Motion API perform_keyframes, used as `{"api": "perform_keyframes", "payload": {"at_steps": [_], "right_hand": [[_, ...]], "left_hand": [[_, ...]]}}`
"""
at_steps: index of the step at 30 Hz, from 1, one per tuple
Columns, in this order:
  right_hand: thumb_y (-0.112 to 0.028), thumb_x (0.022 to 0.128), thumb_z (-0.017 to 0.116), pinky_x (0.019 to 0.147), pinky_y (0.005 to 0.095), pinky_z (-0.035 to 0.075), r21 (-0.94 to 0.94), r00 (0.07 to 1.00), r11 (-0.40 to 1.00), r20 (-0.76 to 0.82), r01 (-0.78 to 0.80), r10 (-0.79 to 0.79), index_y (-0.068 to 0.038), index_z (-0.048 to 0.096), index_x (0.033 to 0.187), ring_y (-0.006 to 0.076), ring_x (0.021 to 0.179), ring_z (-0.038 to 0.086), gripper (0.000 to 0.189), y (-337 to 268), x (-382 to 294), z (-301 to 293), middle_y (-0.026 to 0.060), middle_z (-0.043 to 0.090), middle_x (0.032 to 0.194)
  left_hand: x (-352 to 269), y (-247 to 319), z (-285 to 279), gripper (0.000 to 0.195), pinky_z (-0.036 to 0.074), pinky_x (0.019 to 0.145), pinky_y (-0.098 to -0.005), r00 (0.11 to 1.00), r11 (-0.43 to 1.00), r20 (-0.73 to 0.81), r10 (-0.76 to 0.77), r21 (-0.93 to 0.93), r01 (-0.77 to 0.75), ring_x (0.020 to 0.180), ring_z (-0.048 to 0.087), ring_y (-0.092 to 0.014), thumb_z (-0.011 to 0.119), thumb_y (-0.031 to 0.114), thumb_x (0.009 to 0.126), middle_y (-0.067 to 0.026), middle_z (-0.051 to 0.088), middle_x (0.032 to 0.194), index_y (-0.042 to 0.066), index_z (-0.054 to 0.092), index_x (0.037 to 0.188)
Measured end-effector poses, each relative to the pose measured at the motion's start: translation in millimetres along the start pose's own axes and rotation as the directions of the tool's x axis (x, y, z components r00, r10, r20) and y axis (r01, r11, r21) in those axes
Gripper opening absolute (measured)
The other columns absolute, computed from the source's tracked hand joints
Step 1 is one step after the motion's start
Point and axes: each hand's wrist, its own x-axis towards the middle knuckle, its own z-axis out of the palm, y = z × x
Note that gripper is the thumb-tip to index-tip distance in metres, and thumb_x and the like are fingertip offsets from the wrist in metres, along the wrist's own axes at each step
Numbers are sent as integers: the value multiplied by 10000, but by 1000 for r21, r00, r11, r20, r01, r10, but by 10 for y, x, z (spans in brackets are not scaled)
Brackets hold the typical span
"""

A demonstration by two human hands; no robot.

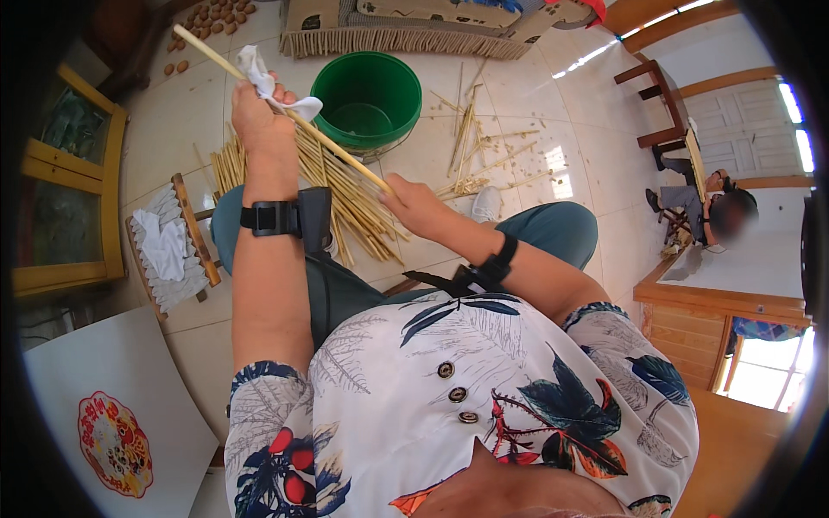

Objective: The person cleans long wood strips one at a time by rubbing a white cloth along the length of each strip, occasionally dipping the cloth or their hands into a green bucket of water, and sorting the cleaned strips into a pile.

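Note:
My left hand (262,113) is closed round a long pale stalk (343,153) and a white cloth (256,68), which wraps part of the stalk. One end of the stalk points up and left past this hand. The other end is in the fingers of my right hand (411,204). Below the stalk, a heap of similar stalks (363,217) is spread on the tiled floor between my legs. Just beyond, near my left hand, stands a green bucket (366,61) with no contents visible in it.
Broken stalks (466,142) and bits litter the floor right of the bucket. A small stool (194,230) with a white cloth stands at left, near a yellow-framed cabinet (113,194). Eggs (217,19) lie at top left, beside a fringed sofa cover (401,44). Another person (706,207) sits far right.

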Motion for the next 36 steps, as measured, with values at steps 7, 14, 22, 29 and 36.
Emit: {"api": "perform_keyframes", "payload": {"at_steps": [7,14,22,29,36], "right_hand": [[-261,847,464,578,423,396,-88,994,996,111,-13,23,-48,423,868,402,691,498,219,524,-908,-628,196,503,687],[-230,845,484,530,320,395,-153,984,972,-19,-175,175,-44,495,810,238,567,513,190,784,-1637,-1336,121,492,601],[-248,874,438,516,237,377,78,925,939,-161,-335,343,-38,557,822,98,554,451,247,708,-1689,-1258,41,473,584],[-250,879,430,516,286,398,-24,952,964,-163,-266,259,-29,554,812,178,521,479,262,640,-1451,-987,117,483,572],[-204,874,445,479,253,362,-96,969,976,-176,-195,176,-31,542,779,137,490,432,219,559,-1461,-991,76,449,548]], "left_hand": [[41,123,-67,175,331,453,-300,995,998,-78,57,4,-57,487,372,-156,300,157,843,-89,450,711,26,414,820],[175,291,-203,160,335,455,-289,965,979,-165,203,7,-204,491,365,-152,294,157,864,-79,428,689,38,395,828],[43,-30,-105,344,453,686,-422,998,997,-62,2,77,3,819,514,-271,328,271,900,-143,502,1012,24,423,1119],[-53,-232,-33,376,455,741,-482,946,990,298,-124,-33,140,927,519,-313,342,311,902,-139,520,1069,45,412,1157],[-136,-125,32,179,368,432,-280,996,965,75,-42,261,22,494,439,-147,400,215,899,-142,557,697,43,438,932]]}}
